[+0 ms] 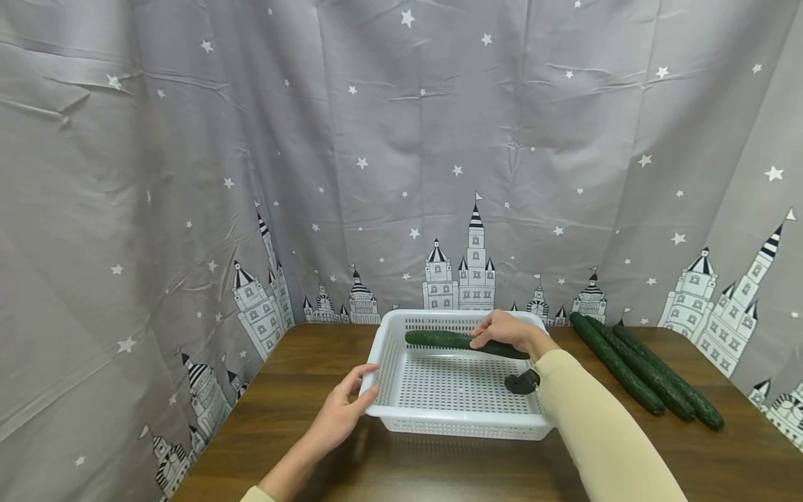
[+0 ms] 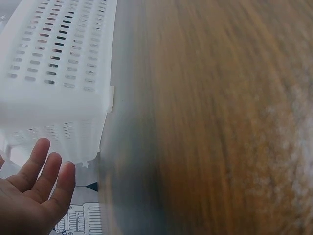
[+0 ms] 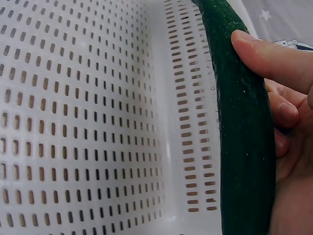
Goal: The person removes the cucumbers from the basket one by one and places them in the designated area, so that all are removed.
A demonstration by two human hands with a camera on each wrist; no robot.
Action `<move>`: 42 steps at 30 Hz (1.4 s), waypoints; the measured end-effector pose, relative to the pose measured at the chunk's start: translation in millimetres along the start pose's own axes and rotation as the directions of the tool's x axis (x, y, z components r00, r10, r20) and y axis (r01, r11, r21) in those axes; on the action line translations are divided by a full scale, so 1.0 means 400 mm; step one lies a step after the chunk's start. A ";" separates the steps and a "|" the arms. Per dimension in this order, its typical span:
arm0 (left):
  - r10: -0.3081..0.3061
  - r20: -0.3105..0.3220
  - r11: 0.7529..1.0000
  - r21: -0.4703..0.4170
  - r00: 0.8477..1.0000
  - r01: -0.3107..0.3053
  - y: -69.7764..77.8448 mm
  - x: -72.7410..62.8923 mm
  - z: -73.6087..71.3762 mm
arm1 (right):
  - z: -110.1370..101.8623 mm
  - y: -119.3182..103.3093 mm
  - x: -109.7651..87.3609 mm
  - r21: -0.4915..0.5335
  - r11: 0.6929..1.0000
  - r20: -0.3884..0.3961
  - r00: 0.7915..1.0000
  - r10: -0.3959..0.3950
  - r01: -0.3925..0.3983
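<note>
A long dark green cucumber [image 1: 436, 339] lies crosswise over the back part of the white perforated basket [image 1: 461, 418]. My right hand [image 1: 505, 329] pinches it from above near its middle. In the right wrist view the thumb presses one side of the cucumber [image 3: 244, 127], with fingertips curled behind it. The perforated floor of the basket [image 3: 161, 147] shows beside it. My left hand [image 1: 341, 408] is at the basket's left rim, thumb and fingertips against the edge. The left wrist view shows its fingers [image 2: 61, 188] relaxed and spread beside the basket wall [image 2: 58, 98].
Three more cucumbers [image 1: 633, 366] lie side by side, slanting, on the right of the brown wooden table [image 1: 263, 432]. A grey curtain [image 1: 389, 139] with stars and castles hangs behind the table and along both sides. A black wrist device [image 1: 522, 382] overlaps the basket's right side.
</note>
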State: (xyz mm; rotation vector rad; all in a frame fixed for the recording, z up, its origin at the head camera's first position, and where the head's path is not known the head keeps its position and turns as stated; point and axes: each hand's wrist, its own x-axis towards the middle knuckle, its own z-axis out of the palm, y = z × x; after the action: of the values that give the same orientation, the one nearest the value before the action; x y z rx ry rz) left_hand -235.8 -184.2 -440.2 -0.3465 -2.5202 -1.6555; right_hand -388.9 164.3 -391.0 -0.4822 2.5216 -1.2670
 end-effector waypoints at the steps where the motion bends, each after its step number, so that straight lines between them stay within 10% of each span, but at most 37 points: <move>1: 0.000 -0.001 1.000 0.001 1.000 0.000 0.000 -0.001 0.000 | -0.003 -0.003 -0.001 0.000 1.000 0.000 1.000 -0.003 0.003; 42: -0.003 -0.006 1.000 -0.001 1.000 0.003 -0.001 0.000 0.002 | -0.172 -0.025 -0.066 0.028 0.999 -0.081 0.996 -0.044 0.046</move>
State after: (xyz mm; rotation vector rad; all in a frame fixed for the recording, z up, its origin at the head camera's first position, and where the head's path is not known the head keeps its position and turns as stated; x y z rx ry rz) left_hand -235.7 -183.5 -440.8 -0.3373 -2.5170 -1.6571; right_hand -390.0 218.9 -340.8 -0.4932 2.5667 -1.3651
